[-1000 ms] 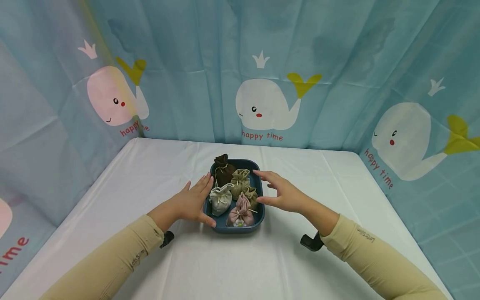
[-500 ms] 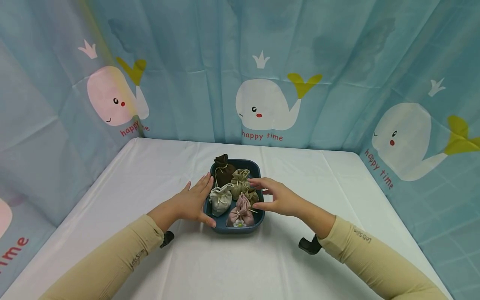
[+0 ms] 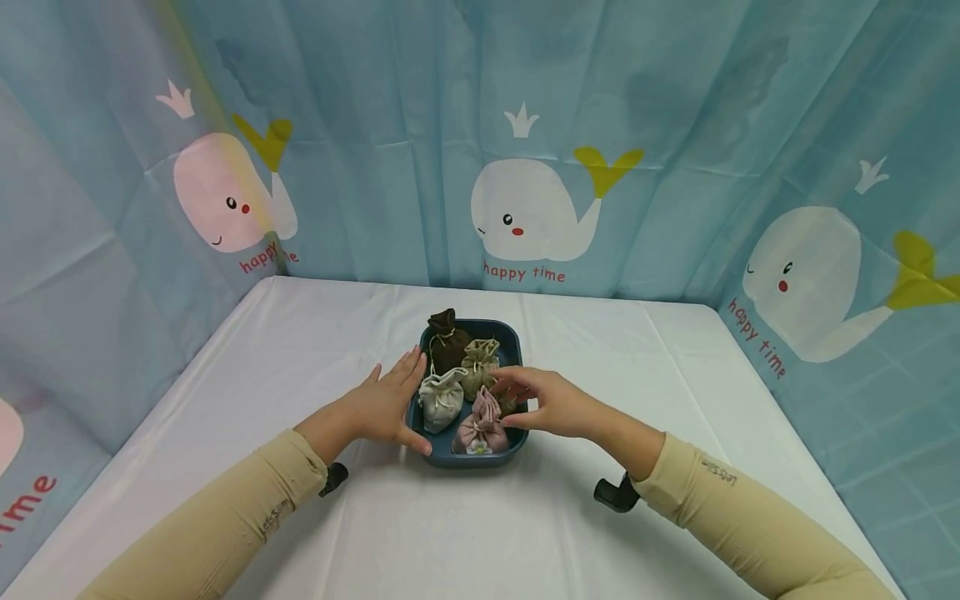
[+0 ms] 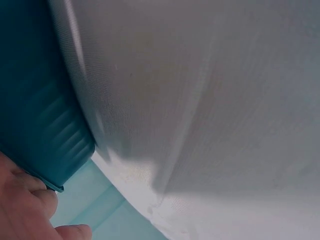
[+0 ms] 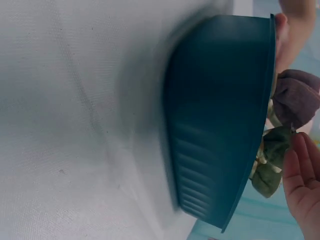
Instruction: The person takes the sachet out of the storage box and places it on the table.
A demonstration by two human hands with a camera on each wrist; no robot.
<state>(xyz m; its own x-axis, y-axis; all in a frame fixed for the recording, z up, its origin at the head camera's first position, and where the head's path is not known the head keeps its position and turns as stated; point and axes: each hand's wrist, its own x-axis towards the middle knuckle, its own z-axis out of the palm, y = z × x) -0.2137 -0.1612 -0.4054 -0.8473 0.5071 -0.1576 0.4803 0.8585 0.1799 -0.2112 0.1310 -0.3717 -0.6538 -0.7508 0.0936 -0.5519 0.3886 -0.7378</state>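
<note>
A blue plastic basin (image 3: 442,459) holds several small drawstring pouches. Dark brown is the pouch (image 3: 448,350) at the back left; a grey-white pouch (image 3: 442,402) sits in front of it. An olive pouch (image 3: 478,367) lies in the middle and a pink pouch (image 3: 482,429) at the front. My left hand (image 3: 381,406) rests against the basin's left rim, fingers straight. Over the right rim reaches my right hand (image 3: 551,406), thumb and fingers apart around a second olive pouch that they mostly hide. In the right wrist view its fingertips are close to a green pouch (image 5: 276,145).
A white cloth (image 3: 360,533) covers the table under the basin. Light blue curtains (image 3: 375,217) with whale prints surround the table at the back and sides. A dark wrist mount (image 3: 617,493) hangs below the right wrist.
My right hand has moved left and slightly toward me, from the basin's right rim to over the olive pouch near the pink one. The left hand and the basin have stayed put.
</note>
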